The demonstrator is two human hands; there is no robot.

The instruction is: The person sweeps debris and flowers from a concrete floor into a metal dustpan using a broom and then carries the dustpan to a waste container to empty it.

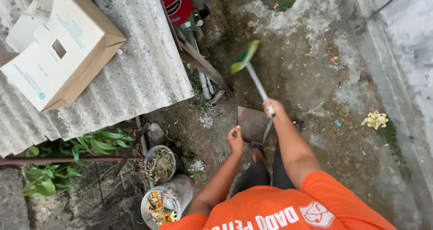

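Hands on a dustpan and a broom over the dirt ground
Left hand [235, 141] grips the dustpan [252, 124] by its left edge; right hand [273, 107] is closed around the broom [255, 74] handle

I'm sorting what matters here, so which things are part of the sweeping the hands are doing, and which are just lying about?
In use:
- right hand, grip shut on the broom
- left hand, holding the dustpan

Lying about:
- cardboard box on the corrugated sheet
- two buckets of plant scraps
- red container
- yellow flower scrap
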